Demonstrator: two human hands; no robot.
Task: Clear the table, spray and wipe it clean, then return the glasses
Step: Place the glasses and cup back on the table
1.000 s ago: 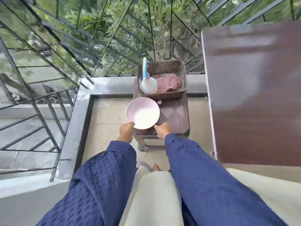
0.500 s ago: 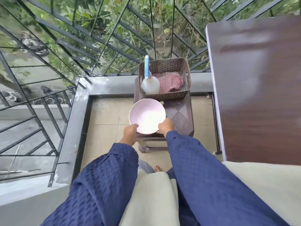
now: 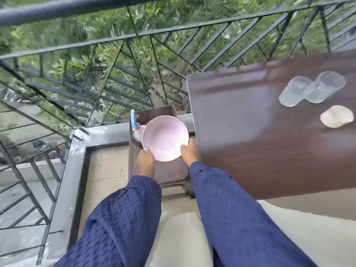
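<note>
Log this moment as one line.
left hand, right hand: grip pink bowl above stool | table: two glasses, small pale dish | phase: clearing

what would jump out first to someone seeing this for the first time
The pink bowl in the middle draws the eye first, held at its near rim by the left hand and the right hand over a small brown stool. On the dark brown table to the right, two clear glasses stand close together beside a small pale round object.
</note>
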